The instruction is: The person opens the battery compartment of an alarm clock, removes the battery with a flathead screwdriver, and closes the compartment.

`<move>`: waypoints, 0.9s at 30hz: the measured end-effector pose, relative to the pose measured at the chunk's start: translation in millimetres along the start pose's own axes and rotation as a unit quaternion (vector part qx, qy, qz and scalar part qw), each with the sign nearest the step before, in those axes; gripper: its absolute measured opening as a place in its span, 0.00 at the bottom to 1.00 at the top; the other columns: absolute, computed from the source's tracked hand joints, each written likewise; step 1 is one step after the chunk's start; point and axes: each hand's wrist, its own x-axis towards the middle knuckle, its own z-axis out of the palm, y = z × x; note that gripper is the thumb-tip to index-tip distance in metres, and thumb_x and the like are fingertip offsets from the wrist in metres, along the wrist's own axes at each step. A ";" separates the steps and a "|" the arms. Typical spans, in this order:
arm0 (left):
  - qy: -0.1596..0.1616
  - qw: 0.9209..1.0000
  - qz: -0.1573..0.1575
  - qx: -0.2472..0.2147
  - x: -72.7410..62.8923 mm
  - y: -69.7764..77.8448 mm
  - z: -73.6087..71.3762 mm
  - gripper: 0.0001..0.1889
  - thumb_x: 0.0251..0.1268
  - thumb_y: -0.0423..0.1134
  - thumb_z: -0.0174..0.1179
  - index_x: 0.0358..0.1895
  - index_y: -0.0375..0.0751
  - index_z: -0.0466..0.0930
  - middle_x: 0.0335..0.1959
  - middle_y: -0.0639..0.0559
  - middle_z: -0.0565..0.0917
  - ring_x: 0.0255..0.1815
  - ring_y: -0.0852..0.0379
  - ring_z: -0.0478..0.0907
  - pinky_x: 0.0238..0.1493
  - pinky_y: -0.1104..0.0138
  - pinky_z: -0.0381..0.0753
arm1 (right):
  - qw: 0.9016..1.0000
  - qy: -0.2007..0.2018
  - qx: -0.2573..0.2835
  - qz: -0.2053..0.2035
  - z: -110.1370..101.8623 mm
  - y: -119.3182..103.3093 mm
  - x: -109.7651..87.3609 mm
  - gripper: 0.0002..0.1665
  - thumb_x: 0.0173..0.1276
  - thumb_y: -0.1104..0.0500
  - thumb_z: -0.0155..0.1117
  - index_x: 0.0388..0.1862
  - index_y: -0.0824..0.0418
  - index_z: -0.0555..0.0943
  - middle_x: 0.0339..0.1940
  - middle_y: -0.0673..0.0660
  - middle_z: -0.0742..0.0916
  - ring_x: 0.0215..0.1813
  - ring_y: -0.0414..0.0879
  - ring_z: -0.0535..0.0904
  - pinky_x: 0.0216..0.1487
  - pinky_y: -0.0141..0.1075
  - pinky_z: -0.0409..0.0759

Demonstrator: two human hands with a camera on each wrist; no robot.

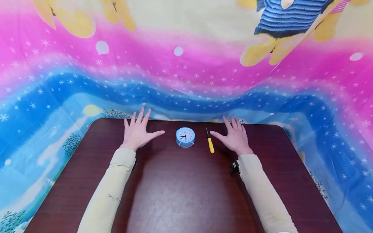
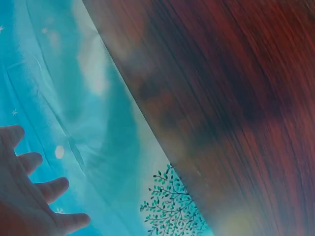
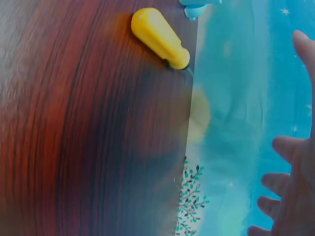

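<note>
A round light-blue alarm clock [image 1: 185,137] with a white dial stands near the far edge of the table, between the two hands. To its right lies a screwdriver [image 1: 210,145] with a yellow handle, its dark shaft toward the back. My left hand [image 1: 137,132] is spread wide left of the clock, thumb toward it, holding nothing. My right hand [image 1: 234,137] is spread likewise, its thumb tip close beside the screwdriver's shaft. In the right wrist view the yellow handle [image 3: 156,35] shows near the top, with a bit of the blue clock [image 3: 199,5] beyond it.
The dark reddish-brown wooden table [image 1: 175,194] has rounded far corners. A patterned cloth [image 1: 163,74] in pink and blue hangs right behind its far edge and along both sides. A dark wrist camera [image 1: 234,166] sits at the right cuff.
</note>
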 end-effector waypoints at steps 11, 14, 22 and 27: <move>0.000 1.000 -0.001 -0.021 3.8 14.5 7.7 0.65 0.47 0.89 0.44 0.84 0.52 0.45 0.81 0.41 0.54 0.77 0.34 0.53 0.72 0.35 0.45 | 0.999 0.043 0.031 -0.003 4.4 -13.0 1.7 0.47 0.70 0.28 0.56 0.73 0.62 0.73 0.71 0.67 0.73 0.71 0.65 0.65 0.68 0.63 0.64; -0.001 1.000 -0.004 -0.024 3.8 18.6 10.8 0.64 0.48 0.89 0.44 0.84 0.50 0.46 0.80 0.40 0.57 0.76 0.34 0.56 0.72 0.36 0.48 | 0.998 0.046 0.038 -0.002 5.2 -17.9 1.6 0.46 0.70 0.29 0.57 0.71 0.61 0.74 0.70 0.66 0.74 0.71 0.64 0.66 0.67 0.62 0.66; -0.031 0.998 -0.017 -0.052 2.2 29.8 16.3 0.63 0.52 0.87 0.42 0.84 0.48 0.44 0.79 0.39 0.60 0.74 0.34 0.60 0.72 0.39 0.54 | 0.996 0.047 0.073 0.001 9.1 -32.9 2.4 0.36 0.71 0.34 0.62 0.68 0.55 0.79 0.66 0.61 0.79 0.68 0.59 0.71 0.65 0.58 0.71; -0.042 0.996 -0.023 -0.079 4.7 33.7 18.3 0.60 0.57 0.83 0.47 0.83 0.45 0.48 0.77 0.38 0.63 0.72 0.34 0.63 0.68 0.38 0.63 | 0.994 0.038 0.106 -0.001 10.8 -42.8 6.1 0.36 0.72 0.36 0.62 0.69 0.56 0.78 0.67 0.58 0.80 0.67 0.57 0.74 0.64 0.56 0.73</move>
